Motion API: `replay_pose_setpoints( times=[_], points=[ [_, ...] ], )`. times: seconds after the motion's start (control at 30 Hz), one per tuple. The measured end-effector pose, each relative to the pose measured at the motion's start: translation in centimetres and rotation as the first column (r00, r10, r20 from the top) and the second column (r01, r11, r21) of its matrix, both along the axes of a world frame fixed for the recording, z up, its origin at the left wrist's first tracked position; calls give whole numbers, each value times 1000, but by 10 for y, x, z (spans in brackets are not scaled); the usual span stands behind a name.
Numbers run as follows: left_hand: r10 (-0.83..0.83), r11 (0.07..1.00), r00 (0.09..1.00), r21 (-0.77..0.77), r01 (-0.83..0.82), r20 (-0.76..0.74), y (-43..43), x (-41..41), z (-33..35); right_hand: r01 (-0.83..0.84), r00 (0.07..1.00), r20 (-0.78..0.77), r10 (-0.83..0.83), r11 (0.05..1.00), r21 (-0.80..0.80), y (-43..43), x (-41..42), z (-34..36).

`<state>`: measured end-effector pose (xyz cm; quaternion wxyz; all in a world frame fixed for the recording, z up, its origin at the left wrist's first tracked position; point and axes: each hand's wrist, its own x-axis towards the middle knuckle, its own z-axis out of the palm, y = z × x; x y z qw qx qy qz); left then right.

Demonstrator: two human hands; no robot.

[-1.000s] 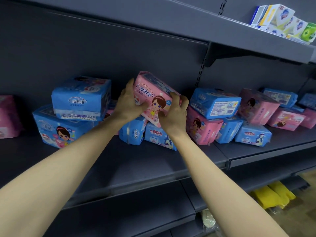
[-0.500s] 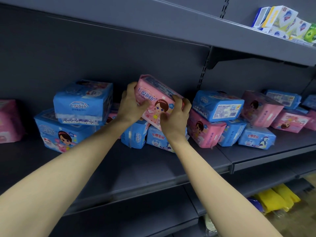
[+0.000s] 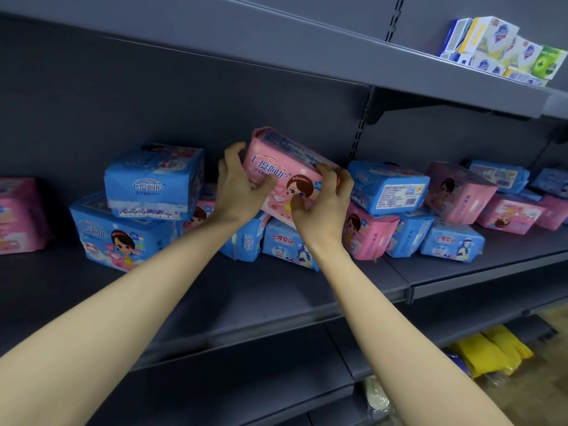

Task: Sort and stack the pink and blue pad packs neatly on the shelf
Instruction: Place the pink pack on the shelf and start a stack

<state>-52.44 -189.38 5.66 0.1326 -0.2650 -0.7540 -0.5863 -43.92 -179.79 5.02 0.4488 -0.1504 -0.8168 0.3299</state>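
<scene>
A pink pad pack [image 3: 284, 167] is tilted above the pile at the middle of the grey shelf [image 3: 276, 290]. My left hand [image 3: 236, 189] grips its left end and my right hand [image 3: 322, 204] grips its right lower corner. Under it lie two small blue packs [image 3: 285, 244]. To the left, a blue pack [image 3: 153, 182] sits stacked on a bigger blue pack [image 3: 123, 235]. To the right, a blue pack [image 3: 387, 189] rests on a pink pack [image 3: 368, 232].
More pink and blue packs [image 3: 491, 204] lie jumbled along the right of the shelf, and one pink pack [image 3: 18, 213] stands at the far left. Soap boxes [image 3: 504, 50] sit on the upper shelf. Yellow items [image 3: 488, 348] lie on the lowest shelf.
Both hands have kept hold of the pink pack and shifted their fingers on it. The left thumb has come off its top edge. The pack stays tilted over the pile.
</scene>
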Motion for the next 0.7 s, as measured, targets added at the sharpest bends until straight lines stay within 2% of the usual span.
replay_pose_setpoints(
  times=[0.17, 0.33, 0.7],
  points=[
    [20, 998, 1000, -53, -19, 16, -8, 15, 1, 14, 1000, 16, -14, 1000, 26, -3, 15, 1],
    [55, 983, 998, -173, -56, -7, -14, 33, 0, 38, 999, 35, -40, 999, 33, -5, 31, 2],
    [126, 975, 992, -183, -127, -21, -44, 72, -2, -31, 990, 140, 27, 999, 20, -15, 65, 5]
  ],
)
